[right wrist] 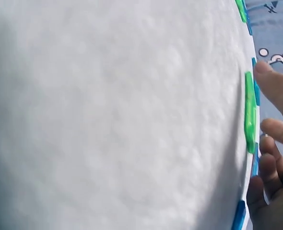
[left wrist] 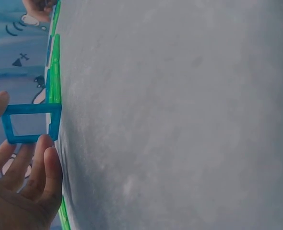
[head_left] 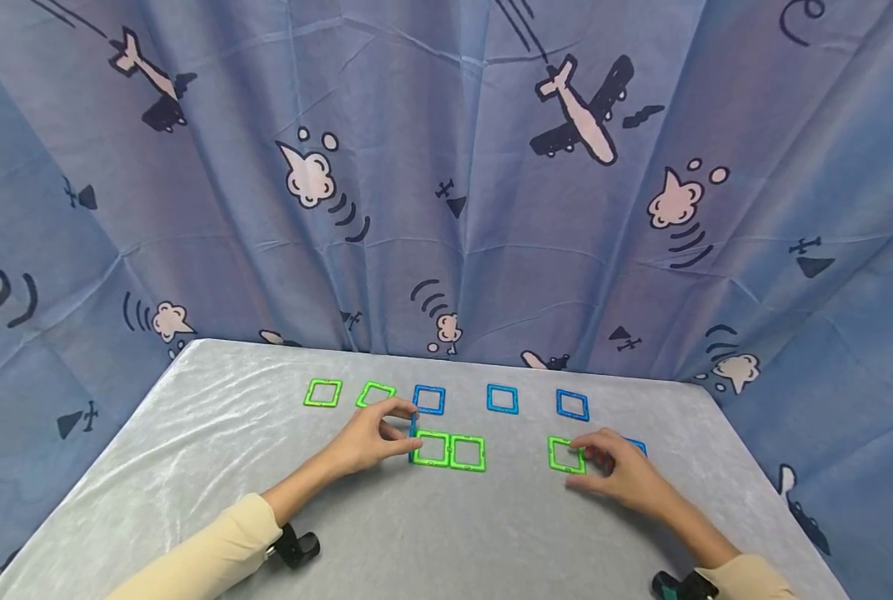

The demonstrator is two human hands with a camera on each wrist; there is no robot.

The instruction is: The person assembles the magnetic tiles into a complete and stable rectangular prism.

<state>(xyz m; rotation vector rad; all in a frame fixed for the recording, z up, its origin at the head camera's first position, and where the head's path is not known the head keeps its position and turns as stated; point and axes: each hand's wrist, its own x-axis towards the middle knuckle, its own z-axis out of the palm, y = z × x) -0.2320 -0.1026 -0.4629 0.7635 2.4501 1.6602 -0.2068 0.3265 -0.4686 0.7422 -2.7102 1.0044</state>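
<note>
We are seeing the left hand (head_left: 363,440) pinching a blue square frame tile (left wrist: 32,109) between the thumb and the fingertips, which are bearing on opposite edges of it. The blue tile is standing upright, its lower edge running along the left side of the joined green pair (head_left: 449,452), and it is appearing to meet that side. The pair itself is lying flat, its two frames touching side by side.

Well to the right of the pair, the right hand (head_left: 626,473) is arching over a single green frame tile (head_left: 552,454). Its fingers are covering the far right corner while the thumb is lying just beside the near edge; we are not managing to tell whether they are gripping the tile or only hovering at it.

Both forearms are coming in from in front of the pair, one on either side, in cream sleeves (head_left: 217,542), each wearing a black wrist camera (head_left: 293,546).

Behind the pair we are finding a row of flat tiles: two green frames (head_left: 324,382) off to its left, the second partly hidden by the left hand, then three blue frames (head_left: 502,387) running from directly behind it to its right. Farther right of the pair, another blue frame (head_left: 636,446) is showing from behind the right hand. A pale cloth (head_left: 416,533) is lying beneath everything.
</note>
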